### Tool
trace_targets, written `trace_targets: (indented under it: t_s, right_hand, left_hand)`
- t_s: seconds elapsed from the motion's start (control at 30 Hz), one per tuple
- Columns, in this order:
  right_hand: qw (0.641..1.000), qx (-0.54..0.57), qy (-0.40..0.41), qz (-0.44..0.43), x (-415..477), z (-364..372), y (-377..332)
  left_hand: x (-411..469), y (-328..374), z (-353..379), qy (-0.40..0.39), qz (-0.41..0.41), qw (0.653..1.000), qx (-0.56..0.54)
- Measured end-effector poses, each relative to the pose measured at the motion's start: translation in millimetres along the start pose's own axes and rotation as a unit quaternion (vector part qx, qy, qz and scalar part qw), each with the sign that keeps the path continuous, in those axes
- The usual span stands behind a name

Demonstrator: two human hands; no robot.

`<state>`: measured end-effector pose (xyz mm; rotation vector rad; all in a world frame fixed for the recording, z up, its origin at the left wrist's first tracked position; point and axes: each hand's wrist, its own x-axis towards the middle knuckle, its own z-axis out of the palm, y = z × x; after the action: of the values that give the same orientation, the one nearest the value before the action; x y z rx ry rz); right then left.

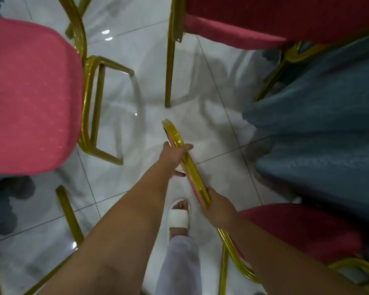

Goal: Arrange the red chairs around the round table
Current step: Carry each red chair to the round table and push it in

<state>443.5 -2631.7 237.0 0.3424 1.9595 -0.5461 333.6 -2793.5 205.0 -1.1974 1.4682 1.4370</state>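
Both hands, left point(175, 154) and right point(216, 202), grip a chair back point(188, 160) (gold-framed); placing apparently remains, other chairs point(30, 99) standing nearby.

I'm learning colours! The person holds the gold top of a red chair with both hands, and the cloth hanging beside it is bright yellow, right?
Not quite: the cloth is grey-blue, as the head view shows. The left hand and right hand do both hold the gold top of the red chair.
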Motion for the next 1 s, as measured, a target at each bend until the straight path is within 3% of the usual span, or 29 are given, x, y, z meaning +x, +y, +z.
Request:
trace_targets:
  t_s: [0.17,0.27,0.53,0.77,1.0]
  right_hand:
    - [1.000,0.019,-0.006,-0.002,-3.7,-1.0,2.6]
    - [0.996,0.086,-0.016,-0.001,-32.7,-27.0,-2.2]
    - [0.966,0.223,0.090,-0.095,-133.7,-124.0,-30.4]
    - [0.959,0.207,0.031,-0.193,-259.8,-138.2,-43.9]
    - [0.944,0.215,0.051,-0.245,-396.7,-113.2,55.8]
  left_hand:
    - [2.3,17.8,9.8,-0.025,0.015,1.000,-0.004]
    - [-30.9,14.6,10.2,-0.012,0.029,0.999,-0.024]
    - [-188.9,-27.5,-0.6,0.041,0.131,0.990,-0.014]
    - [-337.6,-83.9,43.0,0.043,0.250,0.966,0.042]
    - [-482.6,-163.5,95.8,0.059,0.351,0.930,0.092]
